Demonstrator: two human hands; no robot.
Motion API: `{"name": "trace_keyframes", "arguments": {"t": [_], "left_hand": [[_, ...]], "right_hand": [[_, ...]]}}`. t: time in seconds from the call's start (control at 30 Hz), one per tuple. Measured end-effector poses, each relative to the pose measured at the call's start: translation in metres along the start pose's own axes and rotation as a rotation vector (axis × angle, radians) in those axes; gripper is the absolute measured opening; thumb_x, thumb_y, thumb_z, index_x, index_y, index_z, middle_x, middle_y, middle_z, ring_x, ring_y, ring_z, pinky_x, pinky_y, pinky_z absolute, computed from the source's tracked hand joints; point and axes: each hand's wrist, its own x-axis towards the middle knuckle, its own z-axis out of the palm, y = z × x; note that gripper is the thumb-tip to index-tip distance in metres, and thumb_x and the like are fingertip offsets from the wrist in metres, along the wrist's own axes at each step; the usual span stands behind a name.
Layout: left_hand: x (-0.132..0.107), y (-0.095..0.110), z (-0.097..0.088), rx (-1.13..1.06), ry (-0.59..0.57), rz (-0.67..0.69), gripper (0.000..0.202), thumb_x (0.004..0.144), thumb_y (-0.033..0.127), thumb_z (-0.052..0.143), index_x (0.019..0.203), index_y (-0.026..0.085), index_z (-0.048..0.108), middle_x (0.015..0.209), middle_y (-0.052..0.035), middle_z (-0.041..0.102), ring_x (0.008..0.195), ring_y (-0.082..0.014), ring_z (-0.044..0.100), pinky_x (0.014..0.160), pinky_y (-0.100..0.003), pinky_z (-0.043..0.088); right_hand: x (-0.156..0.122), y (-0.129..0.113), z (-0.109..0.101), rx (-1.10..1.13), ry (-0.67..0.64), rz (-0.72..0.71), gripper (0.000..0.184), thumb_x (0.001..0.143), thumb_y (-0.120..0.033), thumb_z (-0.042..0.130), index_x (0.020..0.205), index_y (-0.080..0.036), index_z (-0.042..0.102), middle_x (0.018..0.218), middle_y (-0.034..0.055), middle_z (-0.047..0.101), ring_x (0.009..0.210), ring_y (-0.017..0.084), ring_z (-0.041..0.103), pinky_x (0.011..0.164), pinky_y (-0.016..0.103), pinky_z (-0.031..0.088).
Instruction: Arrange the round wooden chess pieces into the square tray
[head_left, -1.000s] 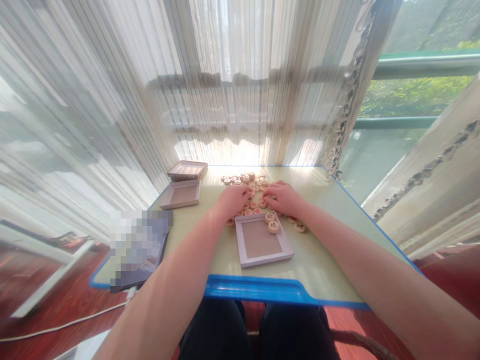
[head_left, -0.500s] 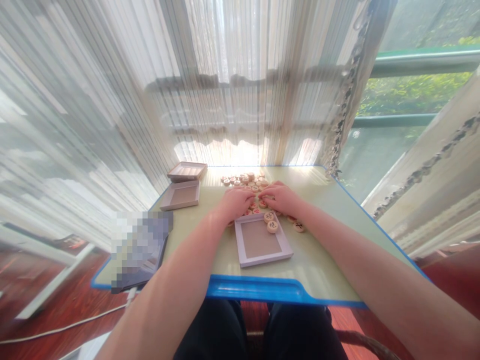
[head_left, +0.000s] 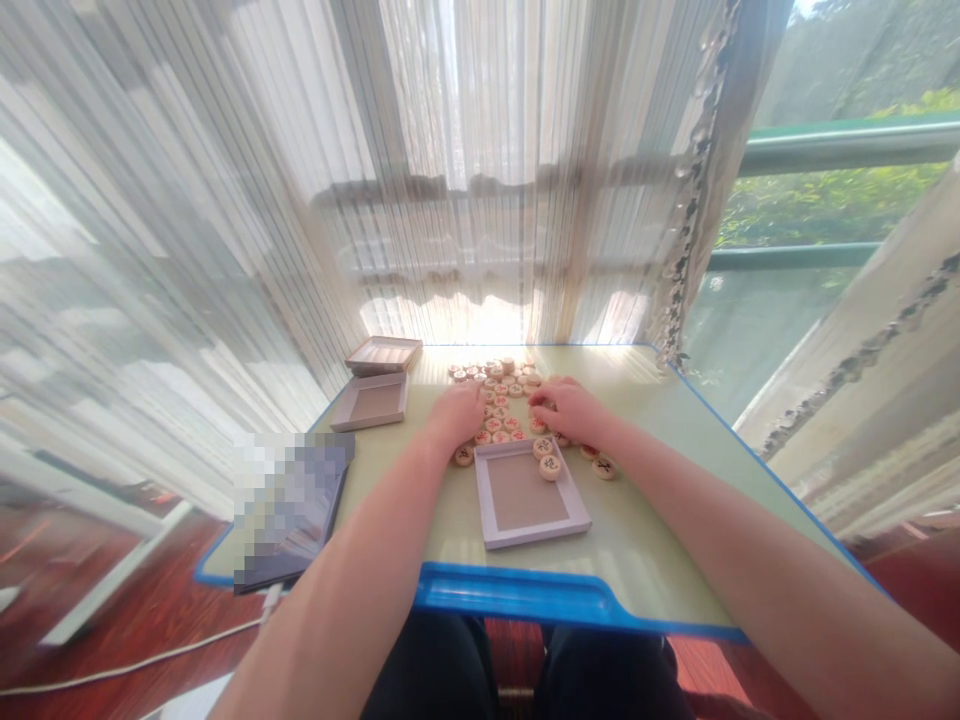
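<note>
Tabletop (head_left: 675,520) is bearing three trays (head_left: 536,532); left hand (head_left: 457,412) and right hand (head_left: 568,408) are lying flat-fingered, unclenched, on the discs (head_left: 504,392), right edge free.

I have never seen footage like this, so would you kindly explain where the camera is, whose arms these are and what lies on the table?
No machine here: a person wears one camera on the head, looking forward and down, so both bare arms are that person's own. The left hand and the right hand rest palm down on a heap of round pale wooden game discs marked red or dark; whether either grips one is hidden. They lie on a pale green table with a blue rim. Nearest the person sits a shallow square white-rimmed tray holding two discs at its far edge. Two similar trays stand far left, a blurred-out dark flat item near left, and sheer white curtains hang behind.
</note>
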Motion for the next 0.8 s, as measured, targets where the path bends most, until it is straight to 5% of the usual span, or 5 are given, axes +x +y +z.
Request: {"name": "trace_keyframes", "arguments": {"t": [0.2, 0.57, 0.8], "left_hand": [[-0.0003, 0.0011, -0.0025, 0.0, -0.03, -0.099, 0.044, 0.09, 0.023, 0.028, 0.127, 0.015, 0.051, 0.121, -0.0134, 0.06, 0.111, -0.0225, 0.056, 0.094, -0.033, 0.041], [-0.0002, 0.0036, -0.0048, 0.038, -0.047, -0.134, 0.043, 0.084, 0.015, 0.038, 0.124, 0.018, 0.054, 0.112, -0.0125, 0.065, 0.101, -0.0232, 0.061, 0.087, -0.032, 0.045], [-0.0006, 0.007, -0.006, 0.026, 0.044, 0.136, 0.037, 0.086, 0.016, 0.038, 0.117, 0.015, 0.057, 0.127, -0.0115, 0.055, 0.126, -0.0209, 0.042, 0.106, -0.03, 0.032]], "right_hand": [[-0.0007, -0.0027, -0.0013, 0.058, 0.02, 0.071, 0.026, 0.078, -0.015, 0.048, 0.098, -0.02, 0.065, 0.09, 0.0046, 0.068, 0.103, 0.021, 0.051, 0.085, 0.031, 0.042], [0.0002, 0.0009, 0.0022, -0.044, -0.008, 0.002, 0.021, 0.078, -0.034, 0.053, 0.081, -0.024, 0.071, 0.083, 0.0034, 0.069, 0.093, 0.025, 0.053, 0.078, 0.034, 0.042], [0.0007, -0.0015, -0.0001, -0.003, -0.046, 0.079, 0.019, 0.075, -0.036, 0.057, 0.082, -0.024, 0.07, 0.083, 0.0024, 0.07, 0.092, 0.024, 0.054, 0.074, 0.032, 0.043]]}}
